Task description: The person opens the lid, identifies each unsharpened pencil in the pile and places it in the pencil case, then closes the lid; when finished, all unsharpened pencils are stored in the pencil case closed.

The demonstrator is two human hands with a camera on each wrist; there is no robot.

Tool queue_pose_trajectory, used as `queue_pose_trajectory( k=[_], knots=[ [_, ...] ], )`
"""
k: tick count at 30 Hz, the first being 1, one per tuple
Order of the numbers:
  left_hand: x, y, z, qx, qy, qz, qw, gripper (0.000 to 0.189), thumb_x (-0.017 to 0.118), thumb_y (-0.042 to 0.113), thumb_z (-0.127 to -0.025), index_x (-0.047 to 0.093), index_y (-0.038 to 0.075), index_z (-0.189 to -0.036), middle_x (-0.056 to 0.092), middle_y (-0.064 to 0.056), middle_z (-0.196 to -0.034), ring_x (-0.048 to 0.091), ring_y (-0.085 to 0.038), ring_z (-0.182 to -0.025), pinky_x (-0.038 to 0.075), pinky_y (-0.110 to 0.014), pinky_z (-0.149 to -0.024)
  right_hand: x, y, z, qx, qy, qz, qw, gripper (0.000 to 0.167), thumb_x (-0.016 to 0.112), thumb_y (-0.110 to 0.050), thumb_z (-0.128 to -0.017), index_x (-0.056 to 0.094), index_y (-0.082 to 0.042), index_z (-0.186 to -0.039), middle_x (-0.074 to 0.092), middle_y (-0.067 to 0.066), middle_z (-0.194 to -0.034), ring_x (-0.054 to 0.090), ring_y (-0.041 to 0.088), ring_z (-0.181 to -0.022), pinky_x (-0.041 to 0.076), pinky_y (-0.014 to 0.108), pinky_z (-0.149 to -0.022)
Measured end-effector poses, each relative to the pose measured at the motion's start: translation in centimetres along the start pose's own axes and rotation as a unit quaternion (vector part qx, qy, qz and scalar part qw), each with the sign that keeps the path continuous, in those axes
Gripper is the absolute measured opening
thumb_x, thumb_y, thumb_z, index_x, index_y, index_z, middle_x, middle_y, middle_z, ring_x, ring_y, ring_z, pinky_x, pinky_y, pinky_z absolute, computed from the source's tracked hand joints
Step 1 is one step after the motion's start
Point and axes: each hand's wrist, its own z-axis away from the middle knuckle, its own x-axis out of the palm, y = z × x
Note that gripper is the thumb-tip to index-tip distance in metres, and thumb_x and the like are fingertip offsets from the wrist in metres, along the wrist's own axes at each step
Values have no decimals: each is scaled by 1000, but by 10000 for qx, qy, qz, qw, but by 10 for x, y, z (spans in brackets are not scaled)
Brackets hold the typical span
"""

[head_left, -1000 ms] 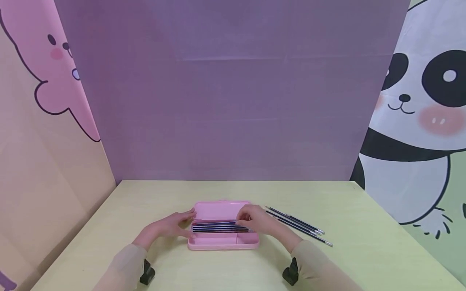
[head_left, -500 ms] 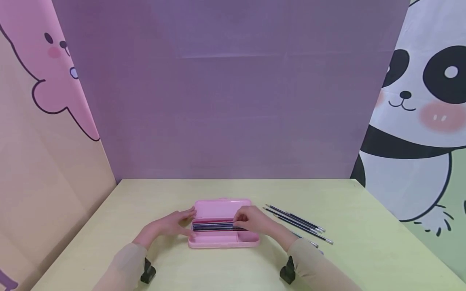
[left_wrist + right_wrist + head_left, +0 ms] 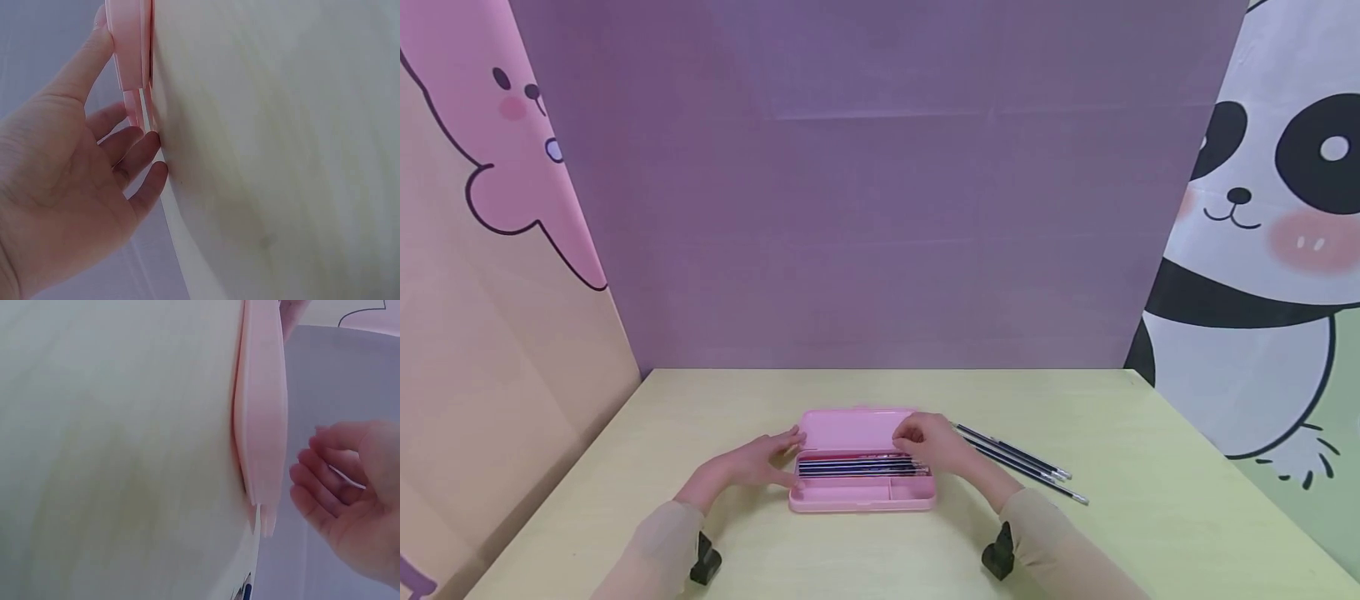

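Note:
A pink pencil case (image 3: pixel 842 505) lies with its lid raised on the table, in the head view. Several dark striped pencils (image 3: pixel 857 469) lie side by side in its long compartment. My left hand (image 3: pixel 756 460) is at the case's left end, its thumb on the lower tray and its forefinger by the lid. In the left wrist view, that thumb touches the pink wall while the other fingers are relaxed. Above the case's right end is my right hand (image 3: pixel 931 442), fingers loosely bent. The right wrist view shows nothing between those fingertips, apart from the case.
Several loose dark pencils (image 3: pixel 1026 465) with white ends lie slanted on the table right of the case, partly behind my right hand. The pale wooden table (image 3: pixel 722 408) ends at a purple backdrop (image 3: pixel 880 208). Printed panels flank both sides.
My right hand has shifted left, then back right and slightly up, uncovering the right ends of the pencils in the case. The left hand has stayed in place.

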Motion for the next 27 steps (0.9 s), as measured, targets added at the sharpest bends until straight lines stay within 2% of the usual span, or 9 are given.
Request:
queue_pose_trajectory(
  k=[6, 11, 17, 22, 27],
  knots=[
    [1, 3, -2, -277, 111, 98, 9995, 97, 77, 41, -74, 23, 15, -150, 36, -13, -150, 24, -38, -140, 20, -60, -113, -3, 7, -2, 626, 724, -87, 9954, 13, 66, -8, -86, 68, -2, -96, 62, 3, -84, 56, 12, -76, 52, 23, -68],
    [2, 4, -2, -341, 108, 134, 9993, 100, 77, 42, -73, 20, 14, -151, 37, -14, -149, 25, -38, -140, 20, -59, -113, -3, 14, -3, 1005, 1128, -126, 9884, 22, 68, -9, -84, 66, 2, -102, 62, 10, -91, 59, 20, -82, 56, 34, -77],
    [4, 3, -3, -372, 158, 194, 9990, 104, 78, 43, -71, 19, 12, -151, 37, -15, -148, 24, -39, -140, 19, -60, -113, -2, 21, -2, 1328, 993, -354, 9855, 31, 67, -13, -85, 62, 4, -111, 64, 15, -102, 62, 27, -92, 56, 38, -81],
    [6, 3, -4, -330, 234, 322, 9987, 105, 80, 38, -71, 18, 10, -151, 41, -15, -145, 29, -37, -138, 22, -59, -112, -1, 26, -1, 1534, 728, -566, 9839, 41, 66, -19, -87, 57, 6, -119, 63, 20, -113, 62, 31, -100, 56, 39, -83],
    [7, 4, -4, -285, 276, 411, 9984, 103, 80, 33, -72, 18, 8, -150, 45, -14, -141, 32, -36, -136, 22, -58, -113, -3, 28, -2, 1702, 675, -788, 9799, 52, 63, -21, -88, 49, 9, -129, 58, 24, -124, 60, 36, -109, 53, 43, -90]
  ],
)
